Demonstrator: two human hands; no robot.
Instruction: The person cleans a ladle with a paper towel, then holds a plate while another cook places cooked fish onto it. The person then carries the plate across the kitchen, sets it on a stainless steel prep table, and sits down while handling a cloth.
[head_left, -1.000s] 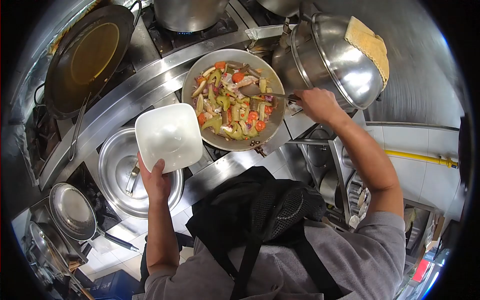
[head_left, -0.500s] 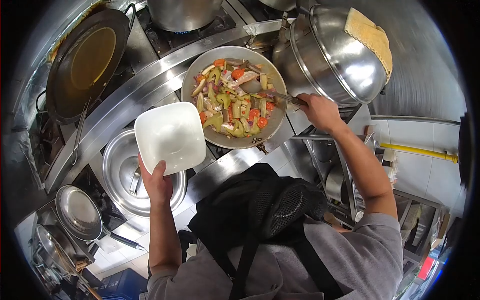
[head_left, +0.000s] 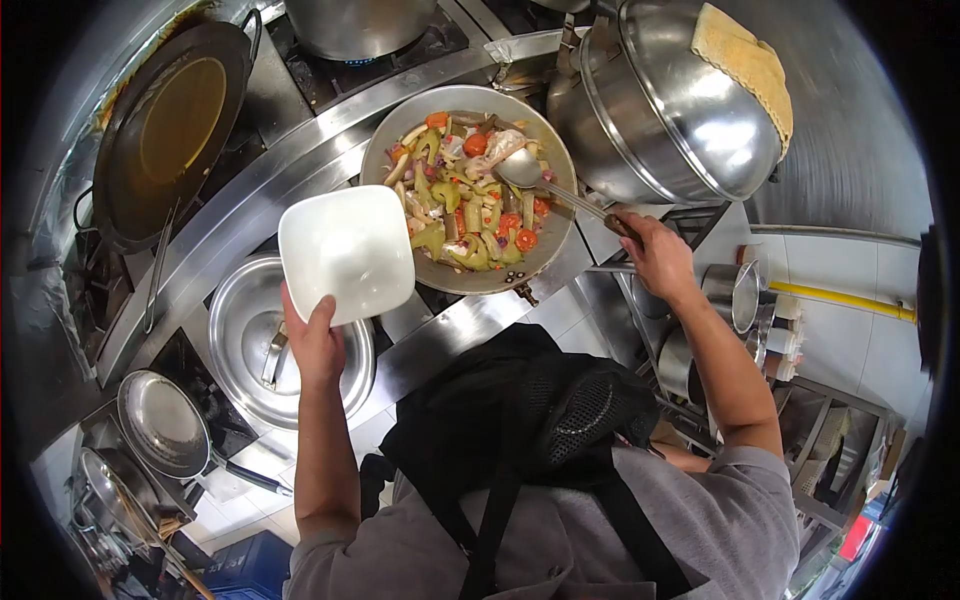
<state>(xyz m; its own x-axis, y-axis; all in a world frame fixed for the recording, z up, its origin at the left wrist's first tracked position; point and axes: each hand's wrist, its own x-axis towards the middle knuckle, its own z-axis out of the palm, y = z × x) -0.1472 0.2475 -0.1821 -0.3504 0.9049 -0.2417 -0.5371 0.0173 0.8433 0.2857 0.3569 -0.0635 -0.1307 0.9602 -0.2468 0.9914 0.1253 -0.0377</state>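
My left hand [head_left: 316, 338] grips the lower edge of a white square bowl [head_left: 347, 255], thumb inside the rim; nothing shows inside it. The bowl overlaps the left edge of a wide round pan [head_left: 555, 240], which holds cut green vegetables, tomato pieces and pale pieces of food [head_left: 465, 215]. In my right hand [head_left: 655, 250] is the handle of a metal spoon [head_left: 522, 170]. The spoon's head rests among the food at the pan's right side, beside a pale piece and a red tomato.
A metal lid [head_left: 235, 340] lies below the bowl. At the upper left stand a dark wok [head_left: 185, 115] with liquid and metal tongs [head_left: 160, 265]. A domed steel pot [head_left: 690, 100] bears a yellow cloth [head_left: 745, 60]. A frying pan [head_left: 163, 425] is at the lower left.
My right hand has moved down and to the right, and the spoon's head has turned and shifted slightly right. The bowl has risen slightly with my left hand.
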